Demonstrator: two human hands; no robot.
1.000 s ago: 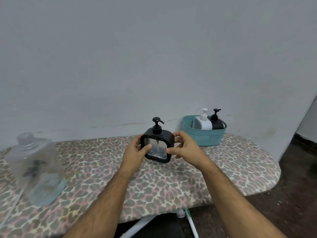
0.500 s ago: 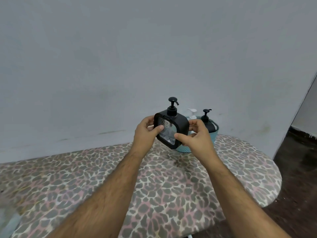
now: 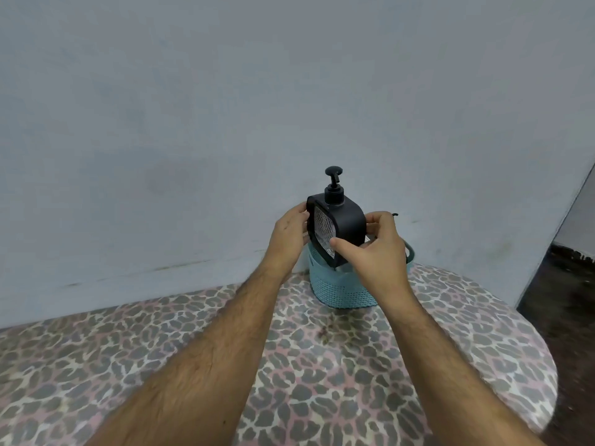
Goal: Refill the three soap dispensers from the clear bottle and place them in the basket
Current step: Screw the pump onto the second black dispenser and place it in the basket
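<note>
We grip the black soap dispenser (image 3: 341, 230) with both hands (image 3: 291, 235) (image 3: 375, 249); lower it upright into the teal basket (image 3: 341, 291).

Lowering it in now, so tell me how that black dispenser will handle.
The black dispenser looks rigid: both the left hand and right hand grip its flat sides without denting them. Its smooth casing may be slippery. The tall pump probably makes it tippy in the basket.

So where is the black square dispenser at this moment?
In the head view, right of centre: the black dispenser is held between the left hand and right hand, just above the teal basket by the wall.
</note>
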